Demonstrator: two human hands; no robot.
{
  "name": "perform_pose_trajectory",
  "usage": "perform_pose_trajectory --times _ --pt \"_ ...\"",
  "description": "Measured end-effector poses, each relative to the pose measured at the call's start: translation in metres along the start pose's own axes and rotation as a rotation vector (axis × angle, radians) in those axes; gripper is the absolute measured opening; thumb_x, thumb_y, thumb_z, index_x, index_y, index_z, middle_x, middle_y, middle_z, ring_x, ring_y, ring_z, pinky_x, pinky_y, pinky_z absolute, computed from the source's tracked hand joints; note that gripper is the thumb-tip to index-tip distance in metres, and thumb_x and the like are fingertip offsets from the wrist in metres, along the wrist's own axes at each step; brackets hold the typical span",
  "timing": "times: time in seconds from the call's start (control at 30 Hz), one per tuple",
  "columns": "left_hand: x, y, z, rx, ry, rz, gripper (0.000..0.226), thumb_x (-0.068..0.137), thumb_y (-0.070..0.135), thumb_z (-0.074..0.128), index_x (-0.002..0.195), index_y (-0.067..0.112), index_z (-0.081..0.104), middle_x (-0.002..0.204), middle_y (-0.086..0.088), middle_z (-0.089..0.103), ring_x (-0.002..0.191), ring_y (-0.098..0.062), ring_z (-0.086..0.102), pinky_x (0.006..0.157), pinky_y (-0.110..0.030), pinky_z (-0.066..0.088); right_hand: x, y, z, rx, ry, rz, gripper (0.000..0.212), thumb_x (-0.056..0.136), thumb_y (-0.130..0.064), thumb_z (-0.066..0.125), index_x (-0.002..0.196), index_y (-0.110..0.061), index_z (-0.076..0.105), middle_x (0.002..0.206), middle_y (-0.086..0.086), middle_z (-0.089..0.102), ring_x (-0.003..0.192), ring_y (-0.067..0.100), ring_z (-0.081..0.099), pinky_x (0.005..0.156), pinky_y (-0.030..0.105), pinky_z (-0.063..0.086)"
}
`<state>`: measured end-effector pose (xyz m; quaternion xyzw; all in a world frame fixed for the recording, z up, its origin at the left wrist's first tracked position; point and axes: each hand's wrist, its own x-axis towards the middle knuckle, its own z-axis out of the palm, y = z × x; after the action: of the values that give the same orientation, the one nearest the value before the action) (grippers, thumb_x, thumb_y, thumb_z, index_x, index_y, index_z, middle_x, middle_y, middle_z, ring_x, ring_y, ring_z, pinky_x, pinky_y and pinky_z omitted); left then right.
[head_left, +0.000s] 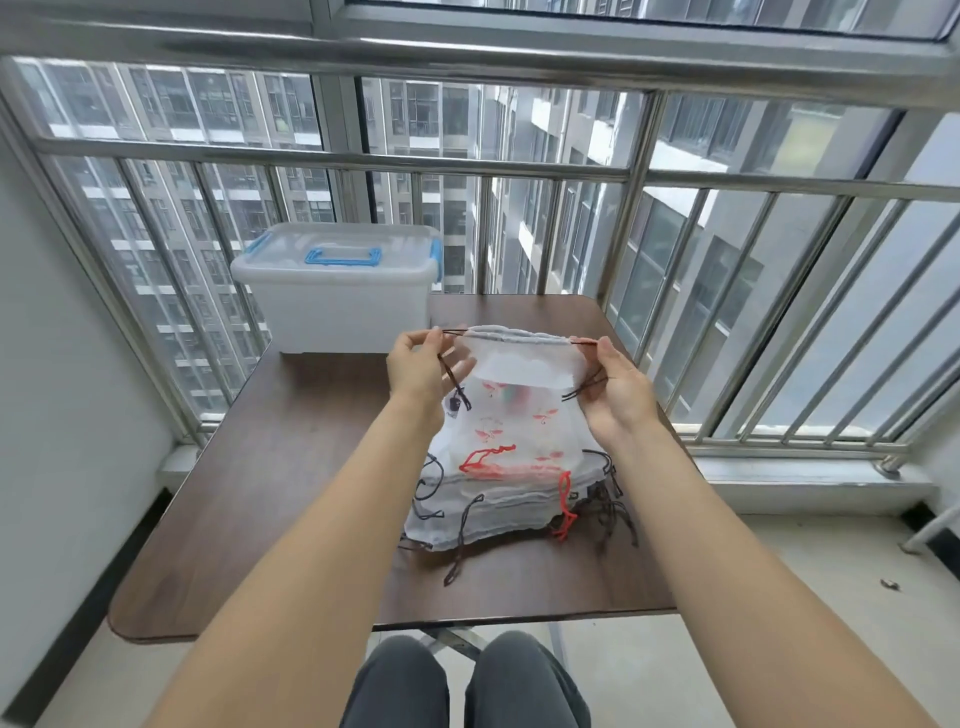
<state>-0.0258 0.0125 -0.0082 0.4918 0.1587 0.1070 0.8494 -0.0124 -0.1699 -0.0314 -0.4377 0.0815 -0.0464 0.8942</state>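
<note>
I see the left hand (415, 364) and right hand (618, 387) pinching a sheer drawstring pouch (524, 364) at its two top corners, raised over the pouch stack (498, 499) on the brown table (291, 467). A lidded plastic box (337, 296) stands behind.

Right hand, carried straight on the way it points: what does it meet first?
Probably the white mesh drawstring bag whose dark cord the right hand pinches; depth is unclear.
</note>
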Motion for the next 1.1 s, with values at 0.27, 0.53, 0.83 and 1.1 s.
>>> perform_pose_trajectory --times 0.27,0.53,0.83,1.1 --pt "0.012 -0.007 -0.003 0.059 -0.024 -0.068 0.019 0.103 0.015 0.031 0.086 0.016 0.039 0.069 0.002 0.048 0.041 -0.005 0.032 0.033 -0.015 0.022 0.002 0.004 0.011 0.037 0.082 -0.01 0.028 0.099 -0.023 0.041 0.076 -0.018 0.055 0.059 -0.008 0.069 0.056 -0.001 0.057 0.05 0.016 0.032" --pt "0.017 0.0 -0.018 0.674 -0.311 0.264 0.021 0.1 0.018 0.04 0.079 0.016 0.041 0.065 0.004 0.035 0.055 -0.009 0.029 0.05 -0.02 0.026 0.0 -0.008 0.01 -0.447 0.002 -0.232 0.032 0.097 -0.024 0.048 0.066 -0.018 0.053 0.047 -0.01 0.039 0.038 0.003 0.026 0.036 0.016 0.023" --pt "0.026 0.008 -0.021 1.296 -0.368 0.631 0.044 0.081 0.035 0.07 0.064 0.015 0.035 0.065 0.004 0.038 0.06 -0.013 0.034 0.053 -0.018 0.028 -0.008 -0.015 0.02 -1.569 -0.326 -0.716 0.018 0.089 -0.015 0.06 0.09 -0.001 0.071 0.08 0.009 0.046 0.082 0.019 0.044 0.07 0.022 0.03" --pt "0.023 0.01 -0.016 1.509 -0.232 0.569 0.066 0.075 0.063 0.062 0.046 0.012 0.032 0.045 -0.002 0.034 0.045 -0.017 0.029 0.048 -0.027 0.026 -0.013 -0.009 0.026 -1.859 -0.173 -0.793 0.034 0.097 -0.023 0.045 0.083 0.002 0.064 0.08 0.009 0.044 0.09 0.028 0.047 0.073 0.031 0.039"
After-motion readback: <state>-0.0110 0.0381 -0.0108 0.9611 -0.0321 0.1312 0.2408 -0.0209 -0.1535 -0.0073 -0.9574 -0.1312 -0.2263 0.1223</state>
